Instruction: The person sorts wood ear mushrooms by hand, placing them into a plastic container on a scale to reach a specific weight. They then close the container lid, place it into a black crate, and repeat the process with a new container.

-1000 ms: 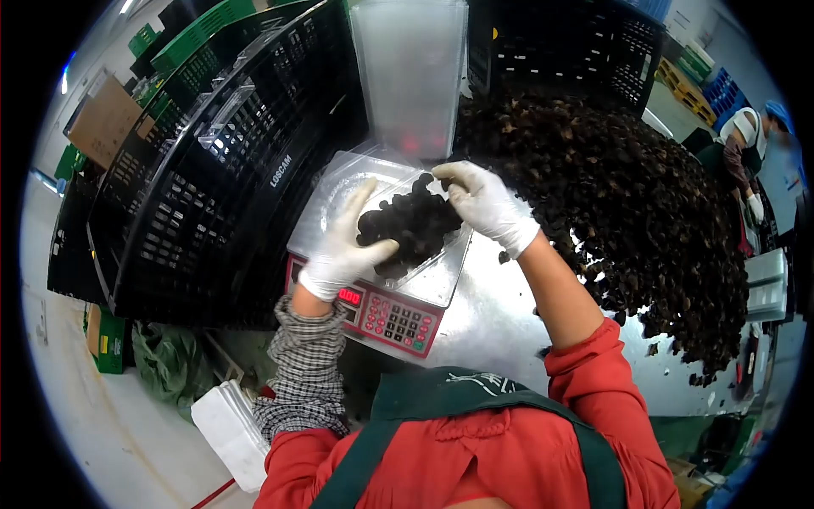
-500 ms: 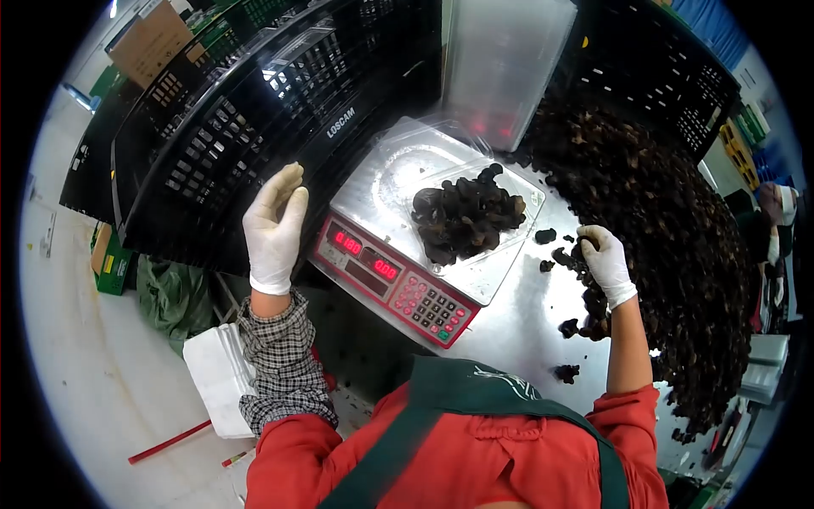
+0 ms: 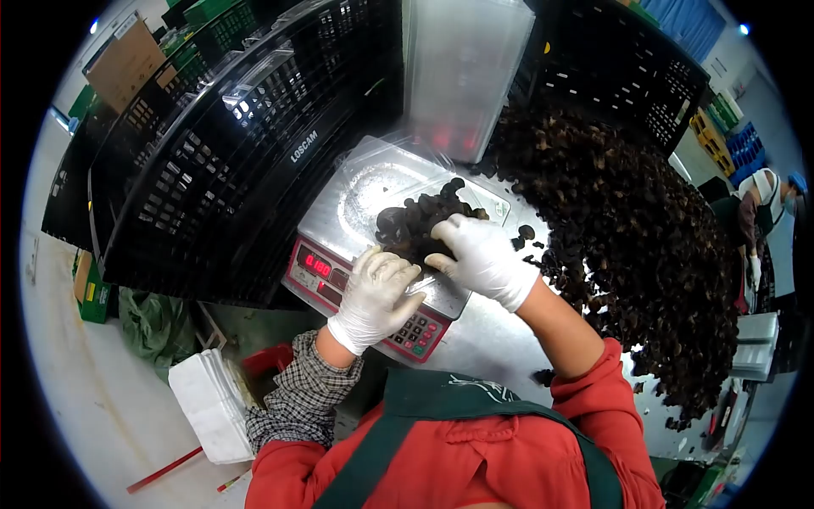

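Note:
Dark wood ear mushrooms (image 3: 413, 222) lie heaped in a shallow clear plastic tray (image 3: 498, 209) on the metal pan of a red digital scale (image 3: 298, 277). White-gloved, my left hand (image 3: 373, 299) is curled at the tray's near edge, over part of the display and keypad. My right hand (image 3: 487, 259), also gloved, reaches across the tray's right side. Its thumb and fingers close around mushrooms at the heap's near right; the fingertips are partly hidden among them. The scale's upper display reads 0.180.
A large pile of wood ear mushrooms (image 3: 627, 229) covers the right of the metal table (image 3: 500, 343). Behind the scale stand stacked clear trays (image 3: 462, 76). Black crates (image 3: 220, 161) rise at the left, another black crate (image 3: 623, 72) behind the pile. A co-worker (image 3: 763, 199) stands far right.
My left hand has come down from beside the crate to the tray's near edge. My right hand has moved left from the loose mushrooms on the table to the heap in the tray.

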Demonstrator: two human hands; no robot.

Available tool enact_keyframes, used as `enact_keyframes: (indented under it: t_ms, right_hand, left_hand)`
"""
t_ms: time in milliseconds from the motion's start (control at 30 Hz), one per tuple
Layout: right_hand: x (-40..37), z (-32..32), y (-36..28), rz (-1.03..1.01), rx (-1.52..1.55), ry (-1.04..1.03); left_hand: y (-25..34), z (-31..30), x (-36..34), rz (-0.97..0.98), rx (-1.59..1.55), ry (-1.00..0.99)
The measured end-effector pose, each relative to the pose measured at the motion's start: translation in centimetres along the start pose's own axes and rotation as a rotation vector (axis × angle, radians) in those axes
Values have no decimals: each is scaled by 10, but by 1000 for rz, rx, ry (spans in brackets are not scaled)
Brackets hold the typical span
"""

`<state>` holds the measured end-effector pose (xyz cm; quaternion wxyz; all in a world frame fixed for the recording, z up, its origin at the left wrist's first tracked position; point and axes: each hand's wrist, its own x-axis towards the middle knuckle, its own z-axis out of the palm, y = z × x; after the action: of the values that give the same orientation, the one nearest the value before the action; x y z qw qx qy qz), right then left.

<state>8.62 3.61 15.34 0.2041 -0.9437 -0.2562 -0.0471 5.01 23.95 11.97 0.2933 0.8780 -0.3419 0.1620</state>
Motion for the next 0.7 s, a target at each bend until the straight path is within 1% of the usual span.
enact_keyframes:
  t_ms: [33, 67, 133, 167, 200, 233, 300, 400, 500, 600, 633, 700]
  right_hand:
    - [2, 5, 0, 0, -69, -31]
    - [2, 6, 1, 16, -26, -20]
    - [-1, 0, 9, 51, 250, 96]
    - [-3, -3, 13, 70, 389, 153]
    - [-3, -21, 7, 244, 562, 74]
    - [-5, -15, 20, 204, 664, 135]
    - [-7, -23, 27, 355, 875, 51]
    - [-11, -28, 31, 412, 1074, 7]
    - [-12, -33, 34, 451, 1058, 68]
    - [-11, -33, 40, 441, 1008, 66]
    - [-10, -32, 42, 427, 1002, 70]
    - [-8, -36, 42, 386, 978, 67]
  left_hand:
    - [1, 1, 0, -3, 27, 7]
    - [1, -1, 0, -17, -4, 35]
    - [0, -11, -2, -48, -66, 90]
    - [-3, -14, -4, -65, -94, 161]
    - [-7, -17, -4, -103, -115, 181]
    - [-10, -20, -4, -139, -137, 202]
    - [-14, -18, -2, -188, -172, 259]
    - [-11, -15, 7, -184, -220, 290]
    - [-8, -10, 29, -154, -197, 296]
    - [-12, 3, 47, -42, 12, 146]
    - [-13, 6, 53, -14, 78, 65]
    - [-19, 15, 57, -18, 169, -32]
